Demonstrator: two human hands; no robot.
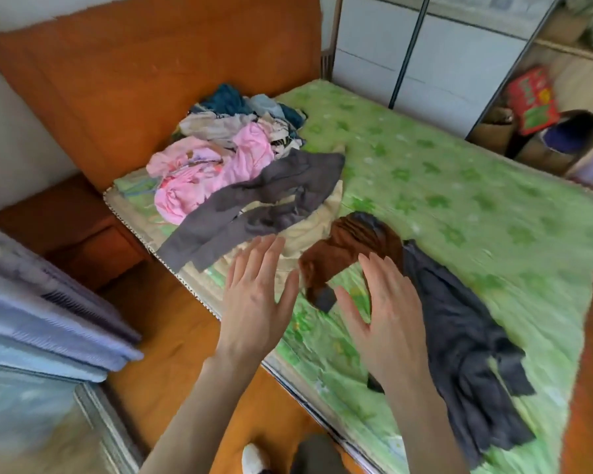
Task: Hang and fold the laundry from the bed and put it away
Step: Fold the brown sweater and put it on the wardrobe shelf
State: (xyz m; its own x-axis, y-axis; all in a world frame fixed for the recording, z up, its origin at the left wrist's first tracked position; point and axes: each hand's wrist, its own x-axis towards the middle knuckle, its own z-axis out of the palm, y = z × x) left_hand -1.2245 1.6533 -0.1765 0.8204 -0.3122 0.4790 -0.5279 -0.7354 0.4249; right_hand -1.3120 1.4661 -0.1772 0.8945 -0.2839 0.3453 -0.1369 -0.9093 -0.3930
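Both hands up over the near bed edge, nothing held. Left hand (257, 295) has fingers straight and spread, palm facing in. Right hand (387, 316) is the same, fingers extended and slightly fanned, hovering above the cloth, contact not evident.

Laundry sits on the green floral-print bedsheet (459, 200). The crumpled brown knit garment (353, 251) lies right between and just beyond the two hands. The dark charcoal garment (466, 343) is spread out just right of it, partly under the right forearm. The grey long-legged trousers (254, 206) drape over a cream cloth (319, 220) to the left. Further back by the orange headboard (151, 73) is a mixed heap of pink, beige and blue clothes (226, 145). The white wardrobe (425, 63) stands beyond the far side of the bed.

Step in hand looks like the reach for the brown garment, task barely started. To do it well: grip at two separate edges, shoulders or hem, not the bunched middle, lift and shake it open, then lay it flat on bare sheet before folding. Keep it from snagging the charcoal piece it touches. Frame is motion-blurred, so fabric details are unclear.
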